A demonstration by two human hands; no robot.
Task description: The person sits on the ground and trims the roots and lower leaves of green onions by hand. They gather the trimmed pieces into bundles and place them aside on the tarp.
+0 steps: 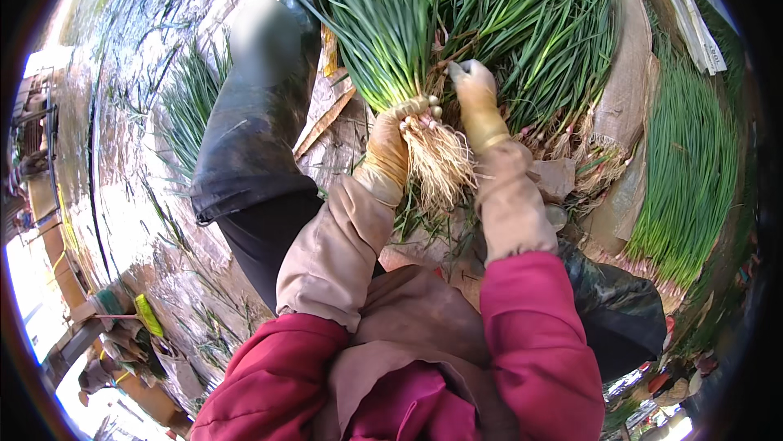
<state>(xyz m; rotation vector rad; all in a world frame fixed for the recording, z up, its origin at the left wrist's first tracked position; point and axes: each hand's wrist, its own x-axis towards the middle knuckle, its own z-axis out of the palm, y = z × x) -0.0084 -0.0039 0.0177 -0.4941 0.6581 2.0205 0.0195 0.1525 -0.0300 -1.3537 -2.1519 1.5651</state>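
A bundle of green allium plants (pixel 391 43) with small pale bulbs and long roots is gripped near the bulbs by my left hand (pixel 391 129), which wears a yellowish glove. The pale roots (pixel 440 165) hang out towards me, and the leaves fan away from me. Just right of the bundle is my right hand (pixel 476 83), also gloved, with its fingers curled beside a larger heap of the same plants (pixel 538 31). Whether its fingertips pinch a stalk or root is not clear.
My boot (pixel 257 116) stands left of the bundle, with loose leaves (pixel 189 104) beyond it. Woven sacking (pixel 624 74) lies along the heap's right side. Another row of green plants (pixel 685 165) lies farther right. Scattered leaves litter the wet ground (pixel 141 135).
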